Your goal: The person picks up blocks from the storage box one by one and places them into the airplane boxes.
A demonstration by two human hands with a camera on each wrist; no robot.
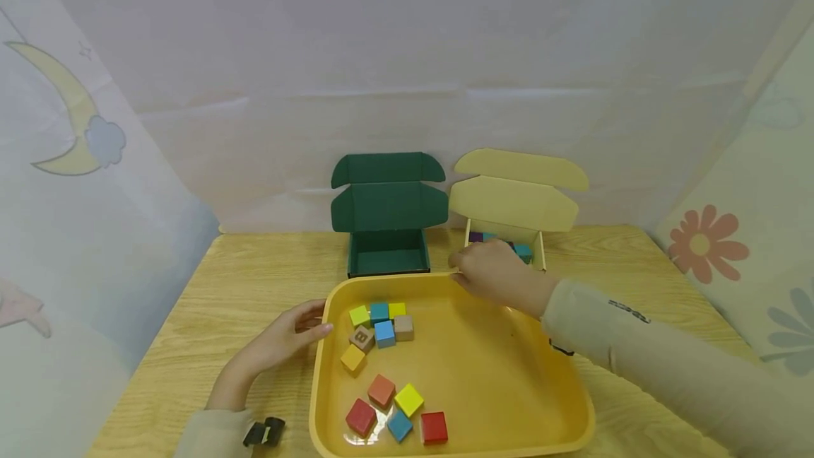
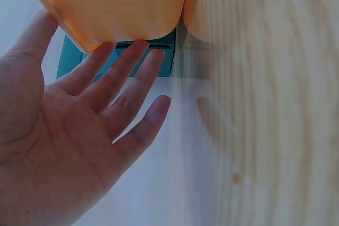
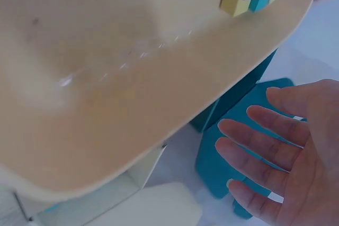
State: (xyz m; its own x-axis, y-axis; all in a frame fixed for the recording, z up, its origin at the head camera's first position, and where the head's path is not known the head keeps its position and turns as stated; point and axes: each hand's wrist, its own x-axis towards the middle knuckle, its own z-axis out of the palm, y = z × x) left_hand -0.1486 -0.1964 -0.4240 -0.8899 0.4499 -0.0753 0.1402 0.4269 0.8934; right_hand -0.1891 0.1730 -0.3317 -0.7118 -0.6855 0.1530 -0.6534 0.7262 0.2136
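Note:
A yellow-orange tray (image 1: pixel 502 387) stands on the table in front of me. My left hand (image 1: pixel 282 338) is at its left side, fingertips at the outer wall and thumb near the rim; the left wrist view shows these fingers spread and fairly straight. Over the tray's far edge reaches my right hand (image 1: pixel 499 274), partly covering the pale yellow box (image 1: pixel 540 249). In the right wrist view its fingers are apart with nothing between them. Inside the tray's left half lie several cubes, among them a red cube (image 1: pixel 434 427), a blue cube (image 1: pixel 384 334) and a plain wooden cube (image 1: pixel 403 328).
Behind the tray, a dark green box (image 1: pixel 389 207) stands with its lid up. The pale yellow box beside it, lid also raised, holds purple cubes and a teal cube (image 1: pixel 523 253). A pale cloth wall (image 1: pixel 407 90) rises behind the wooden table (image 1: pixel 254 267).

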